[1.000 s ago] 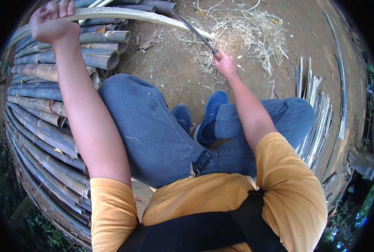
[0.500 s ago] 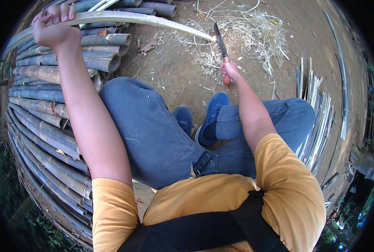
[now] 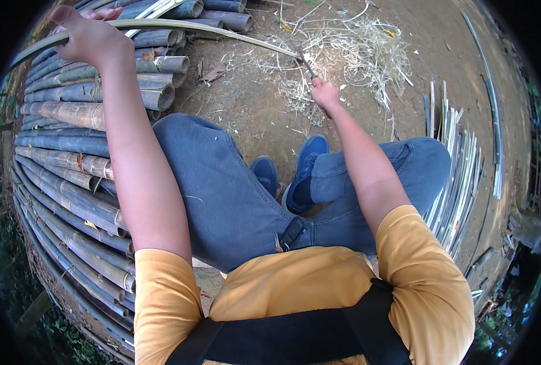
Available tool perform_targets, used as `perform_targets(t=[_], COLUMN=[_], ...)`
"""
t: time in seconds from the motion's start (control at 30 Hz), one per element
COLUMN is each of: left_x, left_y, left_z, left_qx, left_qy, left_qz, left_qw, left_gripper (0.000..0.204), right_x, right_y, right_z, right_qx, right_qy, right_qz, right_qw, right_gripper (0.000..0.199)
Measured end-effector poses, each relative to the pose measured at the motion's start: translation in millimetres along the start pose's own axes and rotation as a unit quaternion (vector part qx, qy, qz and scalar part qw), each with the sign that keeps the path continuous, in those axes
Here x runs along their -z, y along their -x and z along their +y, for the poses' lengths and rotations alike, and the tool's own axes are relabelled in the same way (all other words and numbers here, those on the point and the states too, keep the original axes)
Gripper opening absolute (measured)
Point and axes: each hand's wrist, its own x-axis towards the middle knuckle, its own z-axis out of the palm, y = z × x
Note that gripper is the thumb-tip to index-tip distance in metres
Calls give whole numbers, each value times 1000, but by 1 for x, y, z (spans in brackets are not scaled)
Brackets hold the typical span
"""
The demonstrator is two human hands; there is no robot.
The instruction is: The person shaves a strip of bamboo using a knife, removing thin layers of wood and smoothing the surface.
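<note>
Stretched far out to the upper left, my left hand (image 3: pixel 94 39) is closed round a long, pale, bowed bamboo strip (image 3: pixel 209 26). From the hand the strip runs right and slopes down over the dirt to its far end. My right hand (image 3: pixel 325 95), in front of my shoes, grips a knife (image 3: pixel 307 66) by its handle, mostly hidden in the fist. The narrow dark blade points up and left, seen nearly edge-on, and its tip meets or overlaps the strip's end; I cannot tell whether they touch.
Stacked bamboo poles (image 3: pixel 69 146) fill the left side. Thin pale shavings (image 3: pixel 367 55) lie on the dirt beyond my right hand. A bundle of split strips (image 3: pixel 459 176) lies beside my right knee, with a long dark strip (image 3: pixel 495 109) farther right.
The knife has turned from broad side to nearly edge-on as my right hand rolled and shifted slightly left. My left hand has rotated, turning the bamboo strip, whose narrower side now shows.
</note>
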Motion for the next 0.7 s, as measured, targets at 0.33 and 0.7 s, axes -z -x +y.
perform_targets(t=[0.33, 0.7], left_x=[-52, -63], left_y=[53, 47], left_z=[55, 47], left_qx=[-58, -47], left_qy=[31, 12], left_qz=[-16, 60], left_qw=[998, 997], left_gripper=[46, 43], right_x=[68, 16], right_y=[23, -9], right_z=[-47, 60], right_qx=[-6, -23], right_qy=[61, 125], right_qz=[-121, -18], right_qw=[991, 992], right_gripper=[51, 41])
